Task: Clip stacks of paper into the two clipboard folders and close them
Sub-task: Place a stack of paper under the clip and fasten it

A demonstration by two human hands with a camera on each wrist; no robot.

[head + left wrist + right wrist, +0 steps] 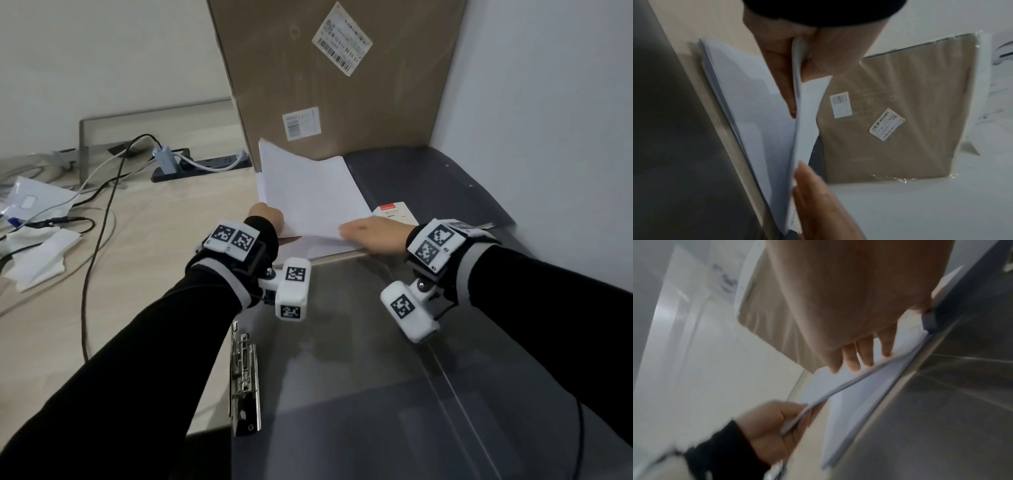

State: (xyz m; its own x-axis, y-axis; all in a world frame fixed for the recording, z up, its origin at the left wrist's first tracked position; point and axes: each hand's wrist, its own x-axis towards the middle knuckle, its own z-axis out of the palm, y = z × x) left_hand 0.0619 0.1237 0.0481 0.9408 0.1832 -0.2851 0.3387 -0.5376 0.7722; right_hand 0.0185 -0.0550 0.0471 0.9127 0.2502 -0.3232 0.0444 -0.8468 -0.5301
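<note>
A person in black sleeves lifts part of a stack of white paper [310,195] at the far edge of an open grey clipboard folder [359,359] that lies flat on a pale wood worktop [144,260]. The left hand [265,214] has its grip closed on the near left corner of the raised sheets; the left wrist view shows the thumb [830,53] on one face and the fingers [785,84] on the other, with more loose sheets fanned out beneath. The right hand [375,236] lies over the near right edge of the same sheets; the right wrist view shows its fingers [865,352] extended along the paper, and whether the thumb pinches the edge cannot be told. The rest of the stack rests on the worktop, just beyond the folder's far edge.

The folder's metal clip mechanism [244,380] runs along its near left edge, under the left forearm. A second grey clipboard folder [428,181] lies on the far right, with a small red-and-white card [394,210] on it, beside the right hand. A large cardboard box [335,75] with shipping labels stands upright behind the paper. On the far left sit a black power strip [205,166] with cables plugged in and crumpled white wrapping [37,219].
</note>
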